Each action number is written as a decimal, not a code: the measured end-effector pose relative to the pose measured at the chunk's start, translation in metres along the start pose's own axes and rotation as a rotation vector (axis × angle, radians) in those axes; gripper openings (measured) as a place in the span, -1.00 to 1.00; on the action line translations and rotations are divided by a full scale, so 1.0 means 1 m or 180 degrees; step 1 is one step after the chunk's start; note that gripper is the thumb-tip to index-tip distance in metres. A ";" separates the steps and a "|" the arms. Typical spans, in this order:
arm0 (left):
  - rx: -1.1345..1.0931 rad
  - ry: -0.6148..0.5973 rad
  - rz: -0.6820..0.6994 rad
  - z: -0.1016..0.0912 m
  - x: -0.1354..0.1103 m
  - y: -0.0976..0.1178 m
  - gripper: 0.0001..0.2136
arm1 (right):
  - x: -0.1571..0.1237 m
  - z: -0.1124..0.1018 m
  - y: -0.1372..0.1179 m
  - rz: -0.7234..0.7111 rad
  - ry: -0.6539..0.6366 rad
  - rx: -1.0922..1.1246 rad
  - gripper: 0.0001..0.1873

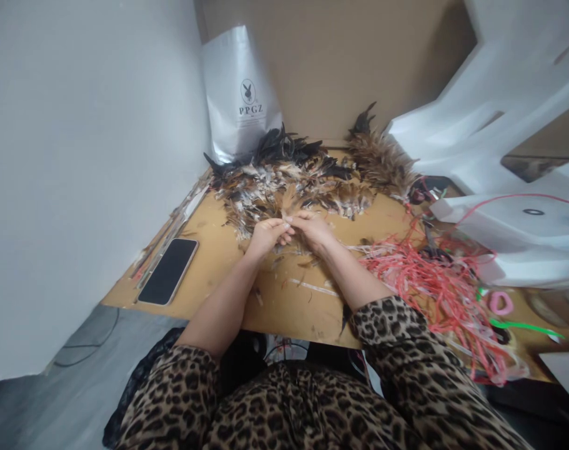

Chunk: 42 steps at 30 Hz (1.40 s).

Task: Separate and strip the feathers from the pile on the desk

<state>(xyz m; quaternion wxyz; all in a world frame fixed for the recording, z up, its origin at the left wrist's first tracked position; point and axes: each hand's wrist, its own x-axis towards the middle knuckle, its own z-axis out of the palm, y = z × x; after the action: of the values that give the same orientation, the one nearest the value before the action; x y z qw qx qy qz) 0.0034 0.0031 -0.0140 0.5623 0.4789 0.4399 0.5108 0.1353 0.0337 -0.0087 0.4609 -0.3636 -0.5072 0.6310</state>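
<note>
At the centre of the frame the left hand [265, 236] and right hand [315, 228] meet fingertip to fingertip, both pinched shut on a tuft [290, 207] of feathers at the near edge of the feather pile [288, 172], which spreads across the far side of the table [218, 294]. A phone [168, 270] lies flat at lower left of the table, well apart from the hands, and a white bag [240, 94] stands behind the pile at upper centre. Red strings [429, 281] tangle at right, just beside the right forearm, with a pink ring [500, 303] beyond them.
</note>
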 end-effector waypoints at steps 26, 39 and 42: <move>-0.0326 0.0913 0.0339 -0.007 0.010 -0.007 -0.75 | 0.005 -0.014 0.003 -0.1084 0.0392 -0.3712 -0.87; -0.0403 0.0845 0.0002 -0.004 0.009 -0.007 -0.74 | 0.021 -0.016 0.002 0.0008 0.0548 -0.0150 -0.78; -0.0546 0.0825 0.0016 -0.004 0.009 -0.007 -0.77 | 0.018 -0.017 0.000 -0.0069 0.0452 -0.0047 -0.77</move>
<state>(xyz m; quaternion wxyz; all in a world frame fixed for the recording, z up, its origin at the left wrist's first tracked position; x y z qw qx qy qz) 0.0010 0.0123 -0.0220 0.5384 0.3603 0.4624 0.6054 0.1453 0.0561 -0.0118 0.4998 -0.4054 -0.4818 0.5948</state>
